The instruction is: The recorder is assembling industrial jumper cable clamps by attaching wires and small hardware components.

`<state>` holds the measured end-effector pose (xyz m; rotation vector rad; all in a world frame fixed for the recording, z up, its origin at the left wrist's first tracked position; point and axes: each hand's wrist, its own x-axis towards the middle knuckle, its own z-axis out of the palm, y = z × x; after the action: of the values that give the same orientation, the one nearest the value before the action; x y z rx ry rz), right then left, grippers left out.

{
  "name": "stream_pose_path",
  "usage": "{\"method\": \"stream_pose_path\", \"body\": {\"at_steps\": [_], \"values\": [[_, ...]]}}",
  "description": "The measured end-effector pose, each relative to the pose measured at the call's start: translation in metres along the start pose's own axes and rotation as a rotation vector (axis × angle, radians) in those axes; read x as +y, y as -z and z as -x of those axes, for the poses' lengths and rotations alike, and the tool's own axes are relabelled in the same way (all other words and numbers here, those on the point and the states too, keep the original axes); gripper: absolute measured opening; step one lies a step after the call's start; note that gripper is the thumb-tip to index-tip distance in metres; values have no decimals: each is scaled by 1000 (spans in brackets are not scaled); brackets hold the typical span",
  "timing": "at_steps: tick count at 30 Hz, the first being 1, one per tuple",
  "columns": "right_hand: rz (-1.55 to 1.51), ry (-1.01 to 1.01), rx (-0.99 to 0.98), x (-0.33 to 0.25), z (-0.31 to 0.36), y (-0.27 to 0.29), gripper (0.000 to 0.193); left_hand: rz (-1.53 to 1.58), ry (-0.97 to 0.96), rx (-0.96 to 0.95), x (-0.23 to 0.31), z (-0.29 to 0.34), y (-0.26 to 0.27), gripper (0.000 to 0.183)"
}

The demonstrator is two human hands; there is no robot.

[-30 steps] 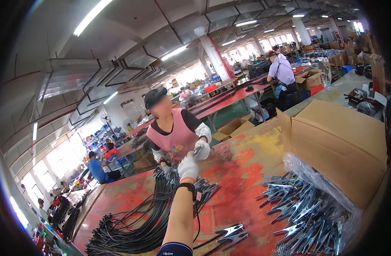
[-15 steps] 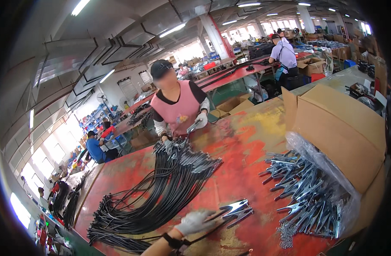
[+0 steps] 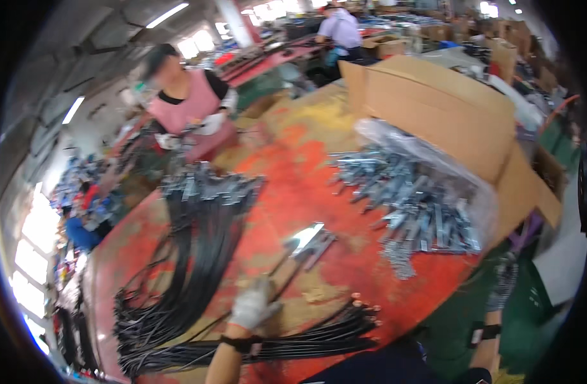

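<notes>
Factory hall with long workbenches and stacked cartons stretches behind a wide red worktop [image 3: 306, 185], its paint worn to yellow in patches.

From the head view, the person's left hand [image 3: 254, 306], in a white work glove with a dark strap at the wrist, rests on the worktop with its fingers curled; the picture is blurred, so whether they pinch anything I cannot tell. It lies at the near end of a thin black cable [image 3: 287, 272] that runs up to a shiny metal clamp [image 3: 309, 238] lying flat. Just below the hand, a bundle of black cables [image 3: 319, 336] lies along the near edge. To the left, a big fan of black cables [image 3: 191, 256] spreads across the worktop. At the right, a heap of metal clamps [image 3: 409, 198] spills from clear plastic beside an open cardboard box [image 3: 447, 109]. The right hand is hidden below the worktop's edge; only its forearm [image 3: 492, 320] shows. Across the worktop, a co-worker in a pink apron [image 3: 191, 105] handles cable ends.
</notes>
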<state>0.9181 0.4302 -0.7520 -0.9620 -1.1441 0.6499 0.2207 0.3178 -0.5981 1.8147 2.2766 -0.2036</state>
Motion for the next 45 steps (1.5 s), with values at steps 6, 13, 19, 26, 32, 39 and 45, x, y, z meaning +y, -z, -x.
{"method": "stream_pose_path", "body": {"at_steps": [6,13,19,26,32,39,45], "values": [[678,371,-452,-149,-15,-209,25,94,174,19,-1,-1,-14,91],[1054,656,-1121,-74,-121,-340,33,-108,44,-35,29,-23,12,79],[1544,762,-1451,-39,-146,-394,34,24,-150,285,60,-79,38,58],[1061,749,-1219,-34,-164,-347,49,-84,-233,202,92,-110,27,46],[245,-143,-650,-26,-144,-300,59,-109,-154,256,98,-114,5,48],[-289,-425,-426,-50,-89,-246,46,-11,-292,529,94,-67,20,61],[-153,-422,-338,-97,17,-202,50,-3,-170,268,62,49,13,48]]}}
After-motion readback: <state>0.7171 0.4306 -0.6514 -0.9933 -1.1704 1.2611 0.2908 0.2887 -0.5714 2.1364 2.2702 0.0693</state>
